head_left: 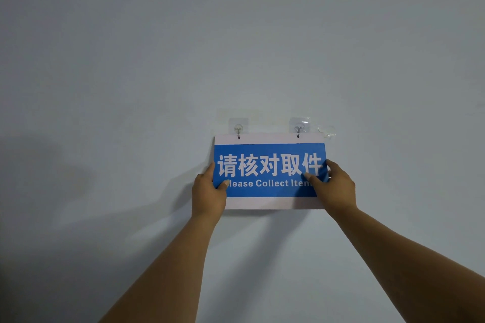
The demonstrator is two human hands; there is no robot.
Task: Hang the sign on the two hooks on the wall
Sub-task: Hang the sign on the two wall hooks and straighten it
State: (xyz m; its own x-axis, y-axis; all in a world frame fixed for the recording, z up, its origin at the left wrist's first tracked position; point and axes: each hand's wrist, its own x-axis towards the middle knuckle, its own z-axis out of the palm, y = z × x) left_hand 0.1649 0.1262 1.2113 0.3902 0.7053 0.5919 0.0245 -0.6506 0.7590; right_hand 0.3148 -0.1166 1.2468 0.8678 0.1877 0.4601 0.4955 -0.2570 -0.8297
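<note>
A rectangular sign (267, 189) with a blue panel, white Chinese characters and English text lies flat against the wall. Its white top strip has two small holes, and the left hook (238, 130) and the right hook (298, 129), both on clear adhesive pads, pass through them. My left hand (208, 193) grips the sign's lower left edge, thumb on the front. My right hand (334, 186) holds the lower right edge with fingers spread over the blue panel.
The pale grey wall (236, 34) fills the view. A loose piece of clear film (326, 131) sticks to the wall just right of the right hook. Shadows of my arms fall to the lower left.
</note>
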